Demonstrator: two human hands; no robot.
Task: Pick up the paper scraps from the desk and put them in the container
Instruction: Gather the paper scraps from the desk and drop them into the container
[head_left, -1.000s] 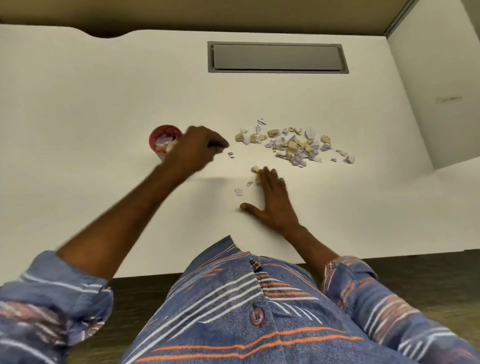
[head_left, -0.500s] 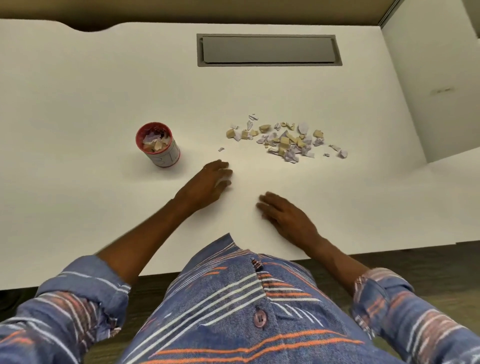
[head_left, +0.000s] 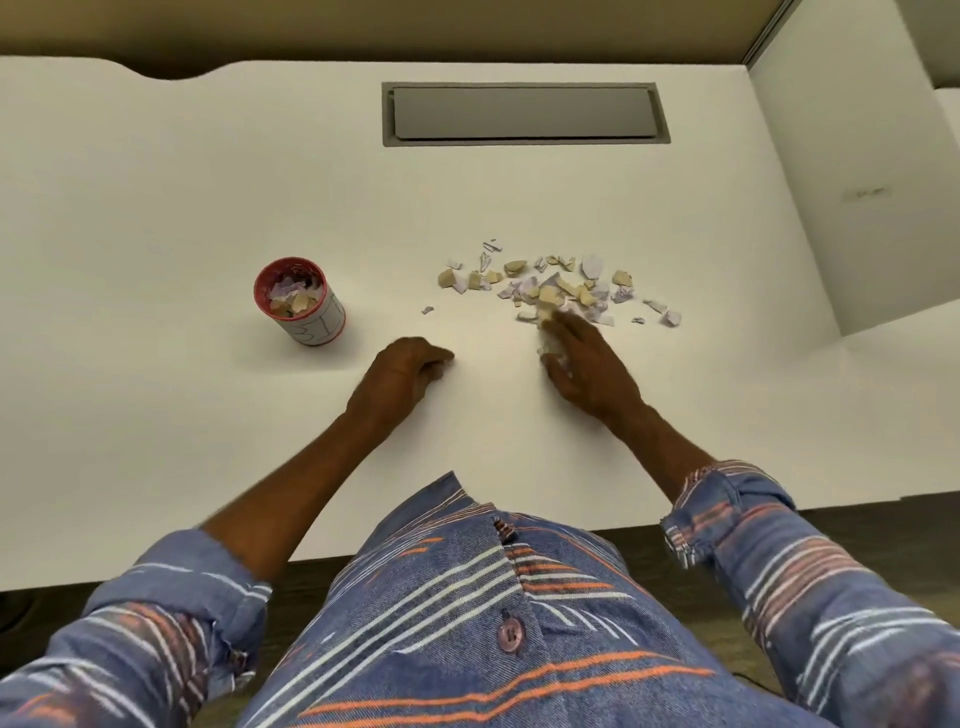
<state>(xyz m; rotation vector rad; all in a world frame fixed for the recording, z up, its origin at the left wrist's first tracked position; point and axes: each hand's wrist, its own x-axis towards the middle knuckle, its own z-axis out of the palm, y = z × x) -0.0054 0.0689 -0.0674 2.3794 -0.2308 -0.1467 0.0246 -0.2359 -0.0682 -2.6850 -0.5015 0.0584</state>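
A pile of small tan and pale lilac paper scraps (head_left: 556, 288) lies on the white desk (head_left: 208, 182), right of centre. A small round container (head_left: 300, 300) with a red rim stands to the left, scraps inside it. My right hand (head_left: 587, 366) lies flat with fingers spread at the pile's near edge, blurred, with a few pale scraps under its fingers. My left hand (head_left: 405, 371) rests on the desk between container and pile, fingers curled in; whether it holds anything is hidden. One stray scrap (head_left: 427, 310) lies above my left hand.
A grey rectangular cable hatch (head_left: 524, 113) is set into the desk at the back. A white side panel (head_left: 852, 156) rises along the right. The desk's near edge meets my striped shirt.
My right hand moved forward from the near desk up to the pile's edge. My left hand's fingers curled in. The loose scraps that lay near my right hand a second ago are gone.
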